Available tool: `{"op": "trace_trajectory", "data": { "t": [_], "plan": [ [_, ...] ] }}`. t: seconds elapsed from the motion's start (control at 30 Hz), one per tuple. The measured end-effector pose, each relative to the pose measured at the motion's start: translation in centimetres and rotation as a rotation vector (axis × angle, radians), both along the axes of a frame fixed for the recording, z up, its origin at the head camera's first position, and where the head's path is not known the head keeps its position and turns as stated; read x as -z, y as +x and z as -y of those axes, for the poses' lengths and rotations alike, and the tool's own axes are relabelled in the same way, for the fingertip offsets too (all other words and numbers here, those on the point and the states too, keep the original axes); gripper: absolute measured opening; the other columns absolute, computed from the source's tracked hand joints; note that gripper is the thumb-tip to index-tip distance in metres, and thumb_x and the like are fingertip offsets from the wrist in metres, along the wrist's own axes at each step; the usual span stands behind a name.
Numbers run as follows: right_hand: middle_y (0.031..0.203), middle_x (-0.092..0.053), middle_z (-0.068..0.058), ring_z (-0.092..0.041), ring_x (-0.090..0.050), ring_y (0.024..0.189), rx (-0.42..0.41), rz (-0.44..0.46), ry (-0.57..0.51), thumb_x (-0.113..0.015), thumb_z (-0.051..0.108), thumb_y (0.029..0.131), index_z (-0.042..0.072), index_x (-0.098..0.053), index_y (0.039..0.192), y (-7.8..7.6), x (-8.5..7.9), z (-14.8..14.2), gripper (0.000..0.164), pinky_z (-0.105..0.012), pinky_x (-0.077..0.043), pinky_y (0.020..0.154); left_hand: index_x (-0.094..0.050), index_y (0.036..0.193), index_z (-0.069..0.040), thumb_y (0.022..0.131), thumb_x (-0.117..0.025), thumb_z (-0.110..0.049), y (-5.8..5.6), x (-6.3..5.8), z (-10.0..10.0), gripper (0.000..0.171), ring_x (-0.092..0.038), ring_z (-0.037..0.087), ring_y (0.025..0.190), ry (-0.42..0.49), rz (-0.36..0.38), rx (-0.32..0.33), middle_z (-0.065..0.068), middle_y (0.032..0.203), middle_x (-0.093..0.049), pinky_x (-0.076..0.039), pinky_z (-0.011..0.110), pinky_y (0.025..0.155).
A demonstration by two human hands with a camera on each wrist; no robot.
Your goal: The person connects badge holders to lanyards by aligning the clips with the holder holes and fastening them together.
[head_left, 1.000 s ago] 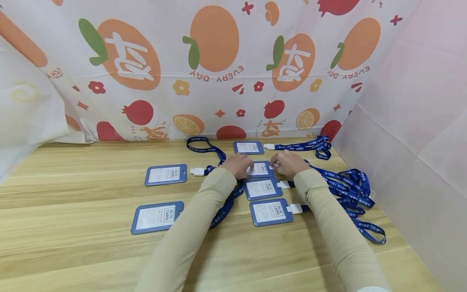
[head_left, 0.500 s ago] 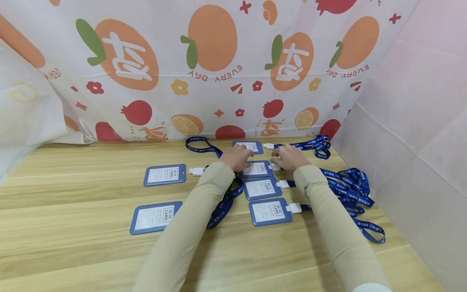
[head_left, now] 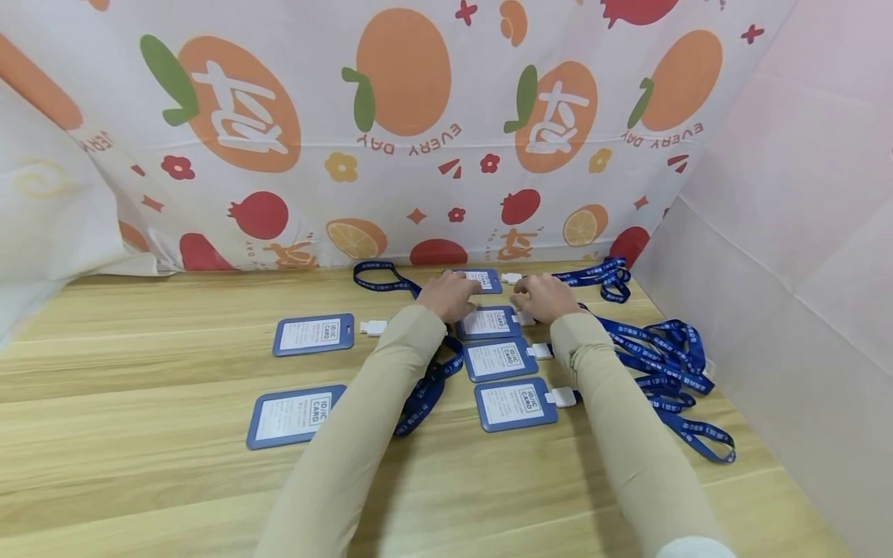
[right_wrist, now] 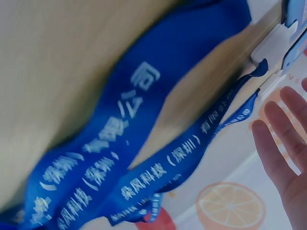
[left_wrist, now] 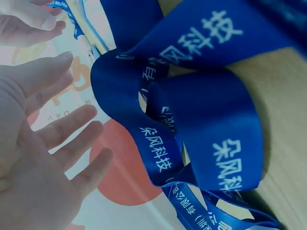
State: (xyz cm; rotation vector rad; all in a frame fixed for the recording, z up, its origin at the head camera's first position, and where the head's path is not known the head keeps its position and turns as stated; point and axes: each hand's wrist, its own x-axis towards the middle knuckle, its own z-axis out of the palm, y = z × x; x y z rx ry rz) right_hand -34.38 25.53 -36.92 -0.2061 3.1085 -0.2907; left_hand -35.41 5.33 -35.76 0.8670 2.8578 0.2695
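Note:
Several blue ID card holders lie in a column on the table. My left hand [head_left: 449,296] is over the left part of the back card holder [head_left: 488,280], partly covering it; whether it touches cannot be told. In the left wrist view its fingers are spread and hold nothing. My right hand [head_left: 547,297] is beside the back holder's white clip [head_left: 512,277], above the second card holder [head_left: 488,322] and its clip [head_left: 523,318]. Its fingers look extended in the right wrist view. Blue printed lanyards [right_wrist: 158,172] run under the right wrist; another lanyard [left_wrist: 216,129] lies beneath the left arm.
Two more card holders lie at left, one farther back [head_left: 314,335] and one nearer [head_left: 289,417], partly behind the left sleeve. Lanyards [head_left: 673,349] bunch at right near the pale side wall [head_left: 781,310]. A fruit-print cloth [head_left: 405,186] hangs behind the wooden table [head_left: 139,387].
Both hands have shifted away from the second card holder toward the back one. The right hand, earlier at the second holder's clip, has loosened its fingers and moved off it.

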Motion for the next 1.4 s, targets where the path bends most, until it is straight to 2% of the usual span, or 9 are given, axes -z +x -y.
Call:
{"op": "trace_trajectory", "data": {
  "t": [0.13,0.3,0.57,0.87,1.07,1.27,1.4],
  "plan": [
    [0.124,-0.069,-0.015,-0.032,-0.064,0.11,0.013,-0.019,-0.004,-0.065,0.025,0.1,0.004,-0.073,0.123,-0.3,0.2,0.0,0.032,-0.049,-0.05,0.099,-0.06,0.144,-0.017,0.103,-0.062,-0.023,-0.2,0.0,-0.1,0.042,-0.047,0.031,0.13,-0.004,-0.004,0.007,0.013,0.146,-0.053,-0.037,0.053,0.112],
    [0.123,-0.069,-0.016,-0.033,-0.064,0.112,0.002,-0.04,0.0,-0.064,0.023,0.1,0.002,-0.072,0.122,-0.5,0.1,0.2,0.031,-0.048,-0.05,0.098,-0.063,0.141,-0.017,0.103,-0.062,-0.023,-0.6,0.1,-0.1,0.039,-0.05,0.029,0.128,-0.016,-0.018,0.007,0.012,0.144,-0.055,-0.04,0.049,0.11],
    [0.119,-0.071,-0.016,-0.034,-0.064,0.112,-0.014,-0.09,0.002,-0.064,0.018,0.099,0.001,-0.073,0.119,-0.9,-0.1,-0.2,0.028,-0.049,-0.05,0.097,-0.063,0.14,-0.016,0.101,-0.065,-0.026,-1.2,0.0,-0.4,0.04,-0.049,0.028,0.126,0.011,-0.014,-0.031,0.012,0.141,-0.056,-0.038,0.048,0.111],
    [0.116,-0.072,-0.016,-0.032,-0.066,0.109,-0.099,-0.082,0.065,-0.063,0.018,0.1,0.001,-0.074,0.119,-1.4,0.5,-0.2,0.027,-0.047,-0.051,0.096,-0.062,0.141,-0.017,0.102,-0.064,-0.028,-1.4,0.7,-0.7,0.041,-0.051,0.028,0.125,-0.049,-0.049,-0.029,0.012,0.141,-0.056,-0.04,0.049,0.11],
    [0.116,-0.072,-0.016,-0.033,-0.066,0.107,-0.072,-0.081,0.061,-0.063,0.018,0.1,0.0,-0.073,0.12,-1.3,0.6,-1.0,0.028,-0.048,-0.052,0.095,-0.058,0.145,-0.016,0.102,-0.063,-0.027,-1.7,1.0,-1.5,0.044,-0.046,0.029,0.132,-0.051,-0.032,-0.035,0.012,0.147,-0.052,-0.036,0.05,0.113],
    [0.124,-0.068,-0.019,-0.035,-0.063,0.114,-0.048,-0.067,0.029,-0.063,0.018,0.1,0.0,-0.07,0.124,-1.7,0.3,-0.6,0.031,-0.05,-0.05,0.099,-0.057,0.146,-0.015,0.103,-0.061,-0.023,-2.2,1.1,-0.8,0.044,-0.045,0.028,0.132,-0.048,-0.01,-0.079,0.012,0.148,-0.051,-0.035,0.047,0.114],
    [0.126,-0.067,-0.019,-0.034,-0.061,0.117,-0.02,-0.048,0.011,-0.064,0.018,0.1,0.001,-0.07,0.124,-2.2,0.9,0.2,0.03,-0.049,-0.049,0.1,-0.055,0.147,-0.014,0.103,-0.06,-0.022,-2.5,1.1,-0.5,0.045,-0.045,0.028,0.131,-0.03,0.001,-0.088,0.012,0.149,-0.05,-0.035,0.046,0.114]
  ]
}}
